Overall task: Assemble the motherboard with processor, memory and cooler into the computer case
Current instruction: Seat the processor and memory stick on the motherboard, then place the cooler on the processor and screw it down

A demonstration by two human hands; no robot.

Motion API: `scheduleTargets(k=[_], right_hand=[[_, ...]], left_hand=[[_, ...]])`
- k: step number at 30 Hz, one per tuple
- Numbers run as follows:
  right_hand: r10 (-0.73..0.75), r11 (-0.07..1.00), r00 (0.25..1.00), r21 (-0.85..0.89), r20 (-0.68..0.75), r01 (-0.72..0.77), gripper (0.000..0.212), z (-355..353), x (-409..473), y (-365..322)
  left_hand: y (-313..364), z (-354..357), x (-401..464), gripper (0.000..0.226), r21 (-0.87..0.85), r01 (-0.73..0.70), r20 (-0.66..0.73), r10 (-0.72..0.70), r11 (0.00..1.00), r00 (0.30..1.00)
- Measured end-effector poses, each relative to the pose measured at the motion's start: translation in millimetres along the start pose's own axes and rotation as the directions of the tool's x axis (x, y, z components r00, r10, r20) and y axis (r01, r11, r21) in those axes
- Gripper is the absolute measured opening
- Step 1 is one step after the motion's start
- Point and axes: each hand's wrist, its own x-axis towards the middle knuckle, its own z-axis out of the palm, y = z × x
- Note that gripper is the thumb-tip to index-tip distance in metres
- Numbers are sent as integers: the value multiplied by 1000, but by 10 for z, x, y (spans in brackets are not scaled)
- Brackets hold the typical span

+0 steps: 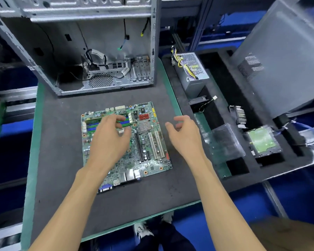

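Green square motherboard (pixel 127 142) flat on grey mat (pixel 62 142), near open metal case (pixel 80 51). Left hand (pixel 109 136) loosely curled over memory slots, right hand (pixel 183 134) relaxed, empty. Seat memory straight, press evenly.

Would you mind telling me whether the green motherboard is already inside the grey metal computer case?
Out. The green motherboard lies flat on the dark grey mat, in front of the open grey metal computer case.
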Motion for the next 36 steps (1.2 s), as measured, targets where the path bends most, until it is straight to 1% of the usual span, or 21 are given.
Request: scheduleTargets(k=[3,4,6,10,13,15,17,19,22,26,30,33,36], right_hand=[[12,998,995,56,-103,-7,25,-328,-47,162],[23,998,991,67,-131,-14,23,-441,-54,227],[57,996,983,82,-175,-43,23,-664,-51,374],[102,992,962,96,-254,-80,29,-1058,-22,701],[114,989,955,123,-272,-83,24,-1313,1,964],[103,992,959,97,-264,-80,24,-1481,43,1156],[54,998,972,41,-229,-46,26,-1646,104,1343],[4,1000,987,-8,-159,-6,29,-1792,175,1502],[-61,993,997,-107,-41,57,39,-1953,321,1674],[-128,972,988,-188,87,142,56,-2095,629,1774],[-177,894,965,-378,195,241,69,-2157,1024,1799],[-203,843,940,-439,274,310,82,-2120,1310,1814],[-203,777,906,-502,371,380,95,-2012,1550,1830]], left_hand=[[345,300,-7,23,-72,-64,110,71,995,991],[459,402,-14,22,-99,-76,142,90,992,986],[687,607,-36,21,-153,-102,196,131,983,972],[1121,1028,-103,19,-162,-202,275,240,966,931],[1405,1324,-128,21,-158,-237,334,278,958,900],[1571,1503,-119,23,-130,-262,371,292,956,882],[1717,1667,-84,24,-106,-288,398,306,952,865],[1824,1802,-42,25,-92,-306,409,316,948,856],[1929,1964,35,29,-59,-327,405,322,943,856],[2060,2124,177,38,34,-394,399,349,918,848],[2156,2241,304,45,130,-433,398,353,892,847],[2194,2328,384,47,186,-462,392,366,867,844],[2213,2402,441,46,198,-471,381,375,860,845]])
